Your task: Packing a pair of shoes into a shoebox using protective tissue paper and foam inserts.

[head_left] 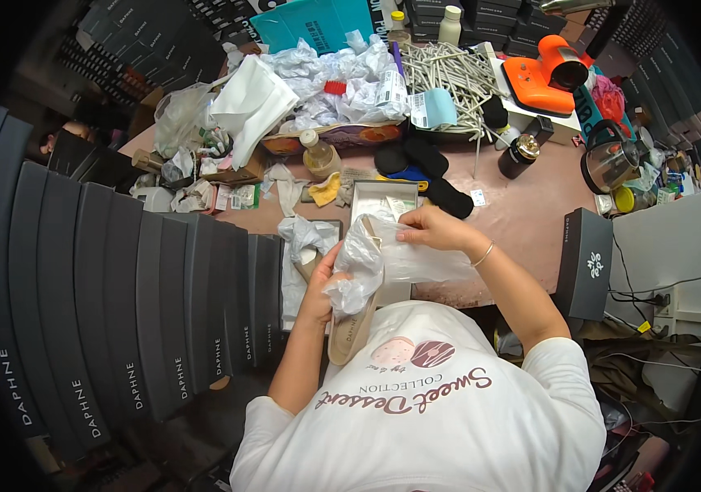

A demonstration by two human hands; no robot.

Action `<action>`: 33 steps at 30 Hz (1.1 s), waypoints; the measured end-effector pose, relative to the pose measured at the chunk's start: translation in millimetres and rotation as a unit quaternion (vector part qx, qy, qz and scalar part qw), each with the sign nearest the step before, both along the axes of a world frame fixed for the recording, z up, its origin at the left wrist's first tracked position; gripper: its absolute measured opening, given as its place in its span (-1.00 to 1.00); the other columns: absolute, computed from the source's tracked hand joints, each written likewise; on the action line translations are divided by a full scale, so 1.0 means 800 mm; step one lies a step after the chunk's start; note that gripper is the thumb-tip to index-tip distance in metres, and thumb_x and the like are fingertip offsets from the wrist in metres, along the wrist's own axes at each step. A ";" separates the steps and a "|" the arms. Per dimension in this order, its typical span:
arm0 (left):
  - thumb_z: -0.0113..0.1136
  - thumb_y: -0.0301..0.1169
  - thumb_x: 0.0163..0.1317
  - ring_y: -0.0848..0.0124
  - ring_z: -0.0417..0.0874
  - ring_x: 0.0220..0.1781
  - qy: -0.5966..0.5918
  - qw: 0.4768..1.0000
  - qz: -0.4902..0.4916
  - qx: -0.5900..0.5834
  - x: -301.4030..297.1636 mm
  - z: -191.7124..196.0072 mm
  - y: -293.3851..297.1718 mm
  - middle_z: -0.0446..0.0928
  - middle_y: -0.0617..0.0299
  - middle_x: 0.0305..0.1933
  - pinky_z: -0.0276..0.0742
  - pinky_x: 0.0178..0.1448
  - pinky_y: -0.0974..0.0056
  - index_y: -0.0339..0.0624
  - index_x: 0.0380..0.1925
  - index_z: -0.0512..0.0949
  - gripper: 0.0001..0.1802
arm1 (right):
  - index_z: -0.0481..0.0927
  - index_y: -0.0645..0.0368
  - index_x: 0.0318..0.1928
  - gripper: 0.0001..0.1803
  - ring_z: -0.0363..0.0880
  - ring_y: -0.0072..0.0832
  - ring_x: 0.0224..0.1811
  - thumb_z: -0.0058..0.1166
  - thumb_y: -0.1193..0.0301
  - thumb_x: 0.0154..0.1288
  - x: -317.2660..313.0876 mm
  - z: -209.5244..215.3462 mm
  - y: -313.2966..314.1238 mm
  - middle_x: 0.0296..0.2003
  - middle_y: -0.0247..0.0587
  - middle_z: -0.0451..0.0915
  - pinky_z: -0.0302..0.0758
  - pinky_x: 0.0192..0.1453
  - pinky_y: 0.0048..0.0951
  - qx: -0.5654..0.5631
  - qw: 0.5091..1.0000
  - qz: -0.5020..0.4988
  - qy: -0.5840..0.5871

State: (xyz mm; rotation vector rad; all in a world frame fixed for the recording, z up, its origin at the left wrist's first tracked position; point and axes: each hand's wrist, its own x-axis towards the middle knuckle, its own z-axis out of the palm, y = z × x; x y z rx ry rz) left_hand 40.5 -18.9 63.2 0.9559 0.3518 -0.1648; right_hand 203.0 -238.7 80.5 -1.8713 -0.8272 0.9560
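My left hand (318, 289) is closed round a beige shoe (349, 338), its heel end toward my body. Crumpled white tissue paper (359, 266) lies over the shoe's upper part and hides most of it. With thumb and fingers pinched, my right hand (439, 229) grips a thin translucent wrapping sheet (420, 256) that spreads from the shoe to the right. Under and beyond my hands stands an open light grey shoebox (356, 199) with papers inside. Left of my left hand is another open box (288, 307), holding tissue and part of a beige shoe (308, 264).
Dark shoeboxes (133, 312) stand in a row at left; one more dark box (584, 262) stands at right. Across the table are a tray of crumpled paper (334, 134), a pile of pale sticks (449, 78), an orange device (543, 78), a bottle (320, 156) and black pads (424, 156).
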 end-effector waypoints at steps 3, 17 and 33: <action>0.00 -0.77 0.02 0.33 0.61 -0.02 0.014 0.998 0.056 0.005 0.008 -0.017 -0.002 0.46 0.05 0.13 0.62 -0.03 0.29 -0.26 0.31 0.17 -0.25 | 0.53 0.32 -0.30 -0.78 0.41 -0.46 -0.51 0.06 0.36 0.26 0.009 0.004 0.006 -0.53 -0.14 0.53 0.40 -0.35 -0.34 0.000 0.996 0.003 -0.091; 0.10 -0.63 0.19 0.35 0.60 -0.02 0.043 0.995 0.072 -0.059 0.034 -0.056 -0.048 0.48 0.15 0.07 0.62 -0.02 0.27 -0.12 0.27 0.22 -0.38 | 0.53 0.30 -0.33 -0.80 0.55 0.11 -0.30 -0.03 0.39 0.18 -0.045 0.011 0.057 -0.42 0.18 0.57 0.47 -0.18 -0.07 -0.021 0.964 -0.113 -0.239; -0.05 -0.66 -0.02 0.34 0.58 0.01 -0.021 0.999 0.034 -0.037 0.035 -0.031 -0.057 0.45 0.12 0.10 0.59 0.00 0.29 -0.19 0.28 0.20 -0.27 | 0.55 0.32 -0.38 -0.79 0.56 -0.07 -0.36 0.13 0.38 0.12 0.067 0.003 -0.022 -0.45 0.08 0.58 0.45 -0.25 -0.23 -0.026 0.964 -0.132 -0.227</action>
